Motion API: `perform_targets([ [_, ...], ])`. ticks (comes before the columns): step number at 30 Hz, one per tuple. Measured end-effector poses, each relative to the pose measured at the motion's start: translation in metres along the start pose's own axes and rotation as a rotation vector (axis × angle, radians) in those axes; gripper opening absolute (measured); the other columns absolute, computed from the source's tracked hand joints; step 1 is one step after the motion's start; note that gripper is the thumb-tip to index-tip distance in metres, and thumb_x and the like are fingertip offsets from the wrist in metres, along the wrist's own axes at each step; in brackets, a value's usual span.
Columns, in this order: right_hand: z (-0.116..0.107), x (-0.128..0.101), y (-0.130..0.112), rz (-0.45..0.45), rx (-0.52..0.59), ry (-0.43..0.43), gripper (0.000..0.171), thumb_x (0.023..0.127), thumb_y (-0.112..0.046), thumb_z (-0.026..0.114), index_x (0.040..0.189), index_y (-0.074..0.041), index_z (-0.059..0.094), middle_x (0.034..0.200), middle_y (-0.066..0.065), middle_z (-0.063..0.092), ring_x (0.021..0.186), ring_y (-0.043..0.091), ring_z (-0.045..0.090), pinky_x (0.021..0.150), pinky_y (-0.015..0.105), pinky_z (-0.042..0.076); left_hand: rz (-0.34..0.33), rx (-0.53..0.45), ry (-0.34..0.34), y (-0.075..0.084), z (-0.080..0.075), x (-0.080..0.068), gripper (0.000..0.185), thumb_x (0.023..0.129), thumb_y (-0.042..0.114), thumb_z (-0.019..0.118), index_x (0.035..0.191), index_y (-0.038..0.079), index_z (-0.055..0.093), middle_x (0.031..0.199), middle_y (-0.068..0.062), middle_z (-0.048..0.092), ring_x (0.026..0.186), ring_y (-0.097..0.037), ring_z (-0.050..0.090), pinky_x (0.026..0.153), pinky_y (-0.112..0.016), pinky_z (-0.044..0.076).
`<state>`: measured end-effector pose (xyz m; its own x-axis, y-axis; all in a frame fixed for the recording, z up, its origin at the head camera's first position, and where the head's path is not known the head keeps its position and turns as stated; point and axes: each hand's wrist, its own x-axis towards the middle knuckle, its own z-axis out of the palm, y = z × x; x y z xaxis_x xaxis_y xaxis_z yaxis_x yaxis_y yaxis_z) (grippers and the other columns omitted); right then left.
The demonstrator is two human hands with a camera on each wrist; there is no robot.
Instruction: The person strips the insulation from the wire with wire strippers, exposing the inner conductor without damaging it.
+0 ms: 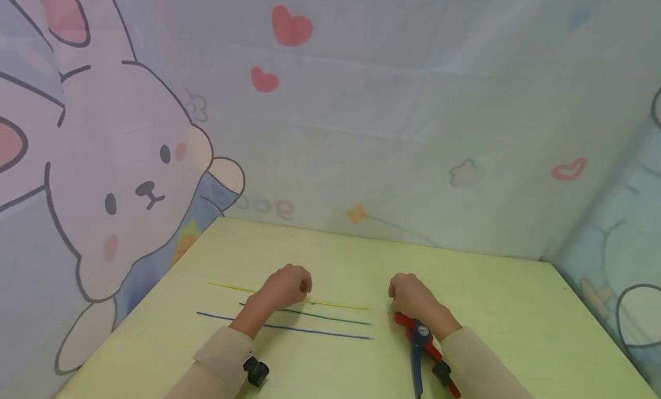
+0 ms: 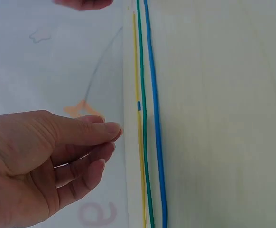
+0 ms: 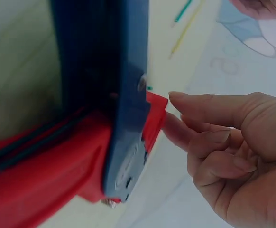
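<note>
Three thin wires lie side by side on the pale yellow-green table [image 1: 516,318]: yellow [image 1: 227,286], green [image 1: 330,318] and blue [image 1: 310,330]. My left hand [image 1: 286,289] hovers over their middle, fingers loosely curled, thumb close to the fingertips and nothing between them [image 2: 57,156]. In the left wrist view the yellow wire [image 2: 138,142], green wire [image 2: 145,156] and blue wire [image 2: 157,142] run just beyond the fingertips. My right hand [image 1: 410,298] lies at the head of a red and blue wire stripper [image 1: 419,344]. A curled finger [image 3: 176,130] touches the tool's red tip [image 3: 154,118].
A printed cloth backdrop with a rabbit [image 1: 129,175] and hearts closes off the table at the back and both sides. The stripper's handles point toward me near the front edge. A black wrist mount [image 1: 255,371] sits on my left sleeve.
</note>
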<state>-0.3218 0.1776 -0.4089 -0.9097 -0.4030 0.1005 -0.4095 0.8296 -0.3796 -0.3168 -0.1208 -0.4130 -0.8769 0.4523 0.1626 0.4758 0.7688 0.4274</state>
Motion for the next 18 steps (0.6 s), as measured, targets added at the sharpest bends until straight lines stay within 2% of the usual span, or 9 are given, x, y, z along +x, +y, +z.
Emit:
perform_targets([
  [2,0.002,0.005,-0.003,-0.019,-0.052,-0.016,0.042,0.064,0.015,0.053,0.052,-0.015,0.027,0.053,-0.010,0.020,0.047,0.008,0.015,0.043,0.023,0.018,-0.001,0.024,0.004,0.004,0.002,0.004,0.014,0.076,-0.004,0.063,0.076,0.010,0.065,0.073,0.004,0.055,0.064,-0.013,0.048,0.056,-0.029,0.041],
  [4,0.003,0.008,-0.006,-0.042,-0.079,-0.018,0.047,0.061,0.017,0.045,0.061,-0.018,0.014,0.057,-0.005,0.005,0.052,0.012,0.005,0.047,0.027,0.009,-0.002,0.041,0.000,0.006,0.005,0.007,0.014,0.074,-0.003,0.066,0.073,0.010,0.064,0.069,0.006,0.053,0.062,-0.012,0.047,0.054,-0.029,0.041],
  [10,0.004,0.012,-0.014,-0.044,-0.083,-0.013,0.042,0.061,0.017,0.038,0.060,-0.017,0.013,0.057,-0.005,0.006,0.052,0.011,0.004,0.046,0.026,0.008,-0.020,0.098,0.010,0.009,0.011,0.011,0.015,0.071,0.000,0.072,0.069,0.012,0.063,0.065,0.008,0.050,0.059,-0.011,0.046,0.052,-0.027,0.040],
  [15,0.006,0.012,-0.017,-0.040,-0.095,-0.008,0.043,0.063,0.017,0.039,0.059,-0.017,0.014,0.057,-0.005,0.006,0.052,0.011,0.005,0.046,0.026,0.008,-0.014,0.140,0.024,0.011,0.012,0.013,0.017,0.073,-0.002,0.069,0.069,0.013,0.062,0.067,0.006,0.051,0.060,-0.012,0.044,0.052,-0.027,0.039],
  [18,0.007,0.013,-0.017,-0.038,-0.115,-0.016,0.045,0.069,0.017,0.042,0.057,-0.017,0.014,0.056,-0.005,0.005,0.051,0.011,0.005,0.045,0.026,0.008,0.006,0.161,0.021,0.011,0.014,0.014,0.020,0.074,-0.005,0.064,0.068,0.013,0.061,0.064,0.007,0.048,0.059,-0.011,0.041,0.050,-0.026,0.036],
])
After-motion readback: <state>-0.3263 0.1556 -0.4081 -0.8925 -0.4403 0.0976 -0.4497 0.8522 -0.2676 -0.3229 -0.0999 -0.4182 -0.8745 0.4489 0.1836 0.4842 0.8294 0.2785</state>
